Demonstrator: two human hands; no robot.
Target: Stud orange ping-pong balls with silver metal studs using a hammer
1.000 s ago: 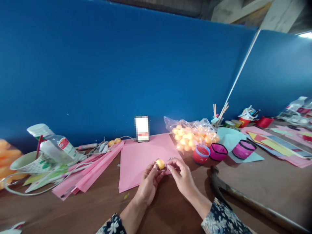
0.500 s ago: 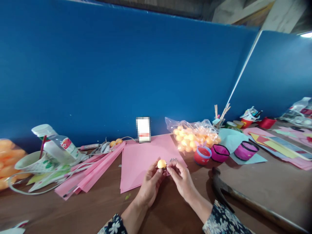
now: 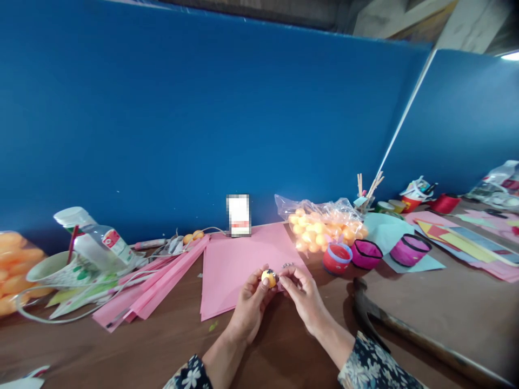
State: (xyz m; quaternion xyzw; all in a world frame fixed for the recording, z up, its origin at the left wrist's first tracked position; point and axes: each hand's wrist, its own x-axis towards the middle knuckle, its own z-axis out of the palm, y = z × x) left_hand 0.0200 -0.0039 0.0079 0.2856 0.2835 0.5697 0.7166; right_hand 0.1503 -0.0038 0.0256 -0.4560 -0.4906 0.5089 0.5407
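Note:
My left hand (image 3: pixel 252 294) is closed around a small orange ball (image 3: pixel 267 279), like a ping-pong ball, held between thumb and fingers. Dark patches show on the ball's upper and right side. Close beside it, my right hand (image 3: pixel 300 296) is closed in a pinch at the ball's right edge. A tiny dark thing is at those fingertips, too small to make out. Both hands are over the near edge of a stack of pink sheets (image 3: pixel 239 259). Just behind my right fingers lie several small shiny pieces (image 3: pixel 287 265).
A clear bag of orange balls (image 3: pixel 316 229) lies behind, with a red cup (image 3: pixel 337 258) and magenta cups (image 3: pixel 409 250) nearby. A hammer (image 3: pixel 421 337) rests at right. Pink strips (image 3: pixel 158 281), a cable and a plastic bottle (image 3: pixel 107 248) lie left. A blue partition (image 3: pixel 243 108) stands behind.
The ball has turned in my left fingers, so dark patches now show on its upper and right side. My right fingertips have shifted slightly at its edge.

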